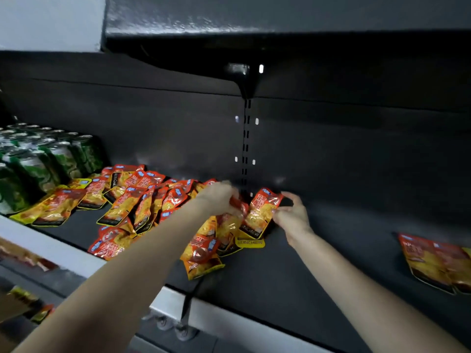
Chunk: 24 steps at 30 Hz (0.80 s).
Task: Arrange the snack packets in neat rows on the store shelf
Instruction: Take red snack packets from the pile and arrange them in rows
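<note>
A dark, matte metal shelf point(318, 263) is seen, edged at the front by a pale grey rail point(229, 319). It is backed by a flat dark panel point(356, 149), which is divided by a slotted upright point(246, 138). A second dark shelf point(280, 19), with a glossy, slightly speckled face, is set overhead.

The snack packets point(142, 202) are found on the shelf left of centre. They are heaped loosely and overlap at many angles. They are flat, crinkled foil pouches in glossy red, orange and yellow with a black band at one end. To the left of the heap, green cylindrical cans point(38, 164) with silver tops are stood in tight rows. Well apart at the right, two packets point(433, 261) are laid flat, overlapping each other.

The left hand point(221, 200) is blurred. Its fingers are curled down onto the packets at the right end of the heap, and whether one is gripped cannot be told. A tilted packet point(262, 212), propped at that end, is pinched at its right edge by the fingertips of the right hand point(293, 215), whose fingers are loosely curled.
</note>
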Tool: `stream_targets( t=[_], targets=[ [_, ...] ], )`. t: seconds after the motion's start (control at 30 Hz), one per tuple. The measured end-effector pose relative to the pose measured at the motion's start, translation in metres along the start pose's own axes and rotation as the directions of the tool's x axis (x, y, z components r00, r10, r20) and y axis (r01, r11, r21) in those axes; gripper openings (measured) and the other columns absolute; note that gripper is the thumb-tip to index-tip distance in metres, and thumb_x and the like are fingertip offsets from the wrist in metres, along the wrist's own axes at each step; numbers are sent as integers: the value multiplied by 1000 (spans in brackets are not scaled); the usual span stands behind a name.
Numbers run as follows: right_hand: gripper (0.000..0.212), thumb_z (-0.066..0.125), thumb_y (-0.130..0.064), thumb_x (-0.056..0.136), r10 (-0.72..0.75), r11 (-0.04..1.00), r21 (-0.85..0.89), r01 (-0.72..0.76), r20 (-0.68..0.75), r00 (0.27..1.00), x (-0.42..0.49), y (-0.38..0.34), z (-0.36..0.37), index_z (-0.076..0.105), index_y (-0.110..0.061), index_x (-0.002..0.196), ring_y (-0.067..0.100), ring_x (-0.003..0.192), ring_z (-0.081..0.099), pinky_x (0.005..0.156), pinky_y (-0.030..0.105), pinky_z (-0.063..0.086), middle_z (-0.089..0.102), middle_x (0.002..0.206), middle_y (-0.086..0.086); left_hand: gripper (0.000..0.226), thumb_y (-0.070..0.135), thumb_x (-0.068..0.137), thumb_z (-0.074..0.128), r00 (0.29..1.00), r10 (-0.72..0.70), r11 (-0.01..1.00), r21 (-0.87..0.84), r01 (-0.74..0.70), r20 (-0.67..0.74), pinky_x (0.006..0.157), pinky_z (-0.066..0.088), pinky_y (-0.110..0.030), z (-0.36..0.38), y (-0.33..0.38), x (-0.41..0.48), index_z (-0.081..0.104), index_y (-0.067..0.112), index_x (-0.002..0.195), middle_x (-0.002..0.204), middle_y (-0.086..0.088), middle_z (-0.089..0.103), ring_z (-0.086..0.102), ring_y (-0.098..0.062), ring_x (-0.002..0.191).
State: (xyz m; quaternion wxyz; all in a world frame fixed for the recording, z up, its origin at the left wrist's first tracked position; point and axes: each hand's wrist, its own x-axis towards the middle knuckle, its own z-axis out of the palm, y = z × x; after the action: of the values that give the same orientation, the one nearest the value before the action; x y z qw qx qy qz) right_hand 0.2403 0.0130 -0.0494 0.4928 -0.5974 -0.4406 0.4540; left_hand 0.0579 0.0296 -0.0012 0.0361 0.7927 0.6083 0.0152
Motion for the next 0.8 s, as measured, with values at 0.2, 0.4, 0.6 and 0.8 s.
stream_targets(
  t=[0.2,0.4,0.6,0.8],
  targets=[
    [55,48,13,86,39,976,211,-48,47,998,-5,-10,-49,46,-25,125,26,102,62,75,38,54,60,110,19,15,38,84,65,990,-22,942,-335,-27,-142,74,52,-29,-9,9,3,66,25,93,92,3,68,66,-20,84],
    [57,42,17,87,-7,964,264,18,-45,999,-13,-10,-104,43,-18,133,28,101,61,80,41,54,57,107,19,19,25,88,63,951,26,827,-528,-193,-308,57,35,-2,-24,76,12,66,11,101,92,0,64,54,-7,68],
    [50,44,14,87,-27,984,166,65,-220,975,-24,-5,-182,47,-16,127,32,107,61,91,49,51,61,112,16,12,25,87,64,969,158,708,-663,-244,-188,52,52,-18,-15,157,27,62,16,96,93,-2,66,59,-8,64],
    [42,49,6,88,-91,996,-60,72,-453,887,-46,7,-277,53,-17,123,15,83,60,68,31,51,66,91,-2,17,25,85,67,941,312,639,-705,-307,-127,43,46,-12,4,241,45,63,12,97,84,2,65,58,-4,60]
  ],
)
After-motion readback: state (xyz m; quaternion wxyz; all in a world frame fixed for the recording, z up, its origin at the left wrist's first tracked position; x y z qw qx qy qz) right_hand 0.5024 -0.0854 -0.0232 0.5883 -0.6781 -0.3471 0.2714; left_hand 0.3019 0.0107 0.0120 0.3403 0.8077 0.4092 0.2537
